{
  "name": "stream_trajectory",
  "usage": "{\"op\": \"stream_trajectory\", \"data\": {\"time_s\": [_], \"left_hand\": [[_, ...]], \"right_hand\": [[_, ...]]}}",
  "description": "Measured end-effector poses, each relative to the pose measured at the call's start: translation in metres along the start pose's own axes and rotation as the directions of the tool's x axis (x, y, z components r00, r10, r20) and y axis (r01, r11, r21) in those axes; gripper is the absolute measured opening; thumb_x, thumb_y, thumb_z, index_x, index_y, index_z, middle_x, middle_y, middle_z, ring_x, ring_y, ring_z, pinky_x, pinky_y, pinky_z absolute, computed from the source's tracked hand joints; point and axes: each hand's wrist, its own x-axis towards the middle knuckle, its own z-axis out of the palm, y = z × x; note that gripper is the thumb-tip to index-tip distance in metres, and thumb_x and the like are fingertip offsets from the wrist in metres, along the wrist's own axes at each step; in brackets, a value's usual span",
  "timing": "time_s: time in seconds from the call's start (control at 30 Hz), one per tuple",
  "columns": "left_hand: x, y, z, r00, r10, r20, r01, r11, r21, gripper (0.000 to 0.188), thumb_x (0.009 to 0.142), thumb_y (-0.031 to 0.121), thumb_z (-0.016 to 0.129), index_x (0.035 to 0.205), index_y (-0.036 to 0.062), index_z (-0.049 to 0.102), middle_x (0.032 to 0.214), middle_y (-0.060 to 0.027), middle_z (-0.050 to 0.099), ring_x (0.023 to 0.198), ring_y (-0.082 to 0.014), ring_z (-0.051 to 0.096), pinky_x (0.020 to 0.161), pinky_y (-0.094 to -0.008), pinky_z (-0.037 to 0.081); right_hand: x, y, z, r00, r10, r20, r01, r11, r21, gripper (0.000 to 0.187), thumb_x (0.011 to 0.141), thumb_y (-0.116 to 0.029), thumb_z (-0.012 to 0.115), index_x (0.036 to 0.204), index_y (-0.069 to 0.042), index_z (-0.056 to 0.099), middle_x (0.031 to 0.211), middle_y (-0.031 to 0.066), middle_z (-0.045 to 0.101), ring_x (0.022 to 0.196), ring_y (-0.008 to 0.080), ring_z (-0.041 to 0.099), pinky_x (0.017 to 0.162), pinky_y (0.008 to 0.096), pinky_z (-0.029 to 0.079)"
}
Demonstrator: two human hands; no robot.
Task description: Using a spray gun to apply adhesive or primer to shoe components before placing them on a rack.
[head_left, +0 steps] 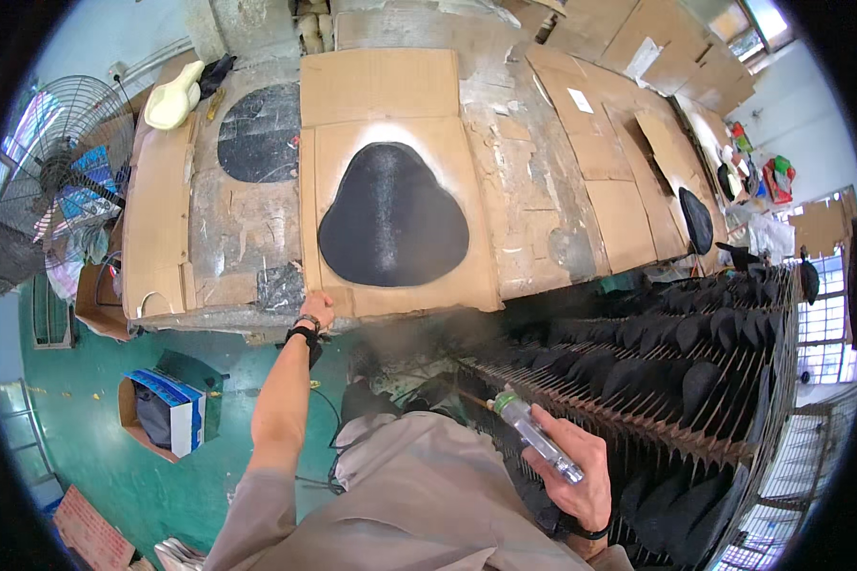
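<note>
1. Lying flat on the cardboard (381, 81) that covers the middle of the bench (238, 228), here's the black pad (419, 233), narrow rounded end facing away, two broad lobes toward the person.
2. And this is the relation that counts, I'd say: from the left hand (318, 309), the pad is just ahead and to the right, near but not touched; from the right hand (571, 457), it's ahead and to the left, well apart. So the left is clearly nearer.
3. Look at the line through the pad: a pale streak (384, 209) runs down its middle, near to far, with a white patch (386, 131) on the cardboard around the narrow end.
4. Over to the right hand, fingers wrapped round a clear tube (538, 438), low beside the body, off the bench. The tube slants, its green end (508, 398) up and left, roughly toward the pad.
5. Now the poses! Left arm reaching forward, almost straight, fingers bent at the cardboard's near-left edge; whether they pinch it or merely rest there, I can't tell.
6. Right arm drawn in close, with the rack (638, 381) of dark pieces just beyond that hand.
</note>
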Motion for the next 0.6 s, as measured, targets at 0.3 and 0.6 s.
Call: {"op": "stream_trajectory", "data": {"time_s": [0.3, 0.6], "left_hand": [[0.003, -0.012, -0.003, 0.998, -0.01, 0.055, 0.01, 1.0, -0.009, 0.024, 0.078, 0.014, 0.062, 0.1, 0.0058, 0.065, 0.111, -0.0239, 0.066, 0.112, -0.0396, 0.061, 0.096, -0.045, 0.049], [-0.004, 0.001, 0.0, 0.997, -0.067, 0.04, 0.064, 0.995, 0.07, 0.032, 0.079, 0.017, 0.064, 0.11, 0.0101, 0.068, 0.121, -0.0227, 0.061, 0.115, -0.0392, 0.06, 0.1, -0.0436, 0.049]], "right_hand": [[-0.001, 0.015, 0.008, 0.993, 0.03, -0.117, -0.026, 0.999, 0.037, 0.054, 0.073, 0.005, 0.077, 0.126, 0.004, 0.064, 0.098, 0.022, 0.07, 0.084, 0.0308, 0.071, 0.078, 0.0329, 0.054], [0.03, -0.005, 0.032, 0.973, -0.087, -0.215, 0.115, 0.986, 0.12, 0.054, 0.079, 0.004, 0.075, 0.131, 0.008, 0.06, 0.101, 0.0233, 0.07, 0.085, 0.03, 0.07, 0.079, 0.0329, 0.054]]}}
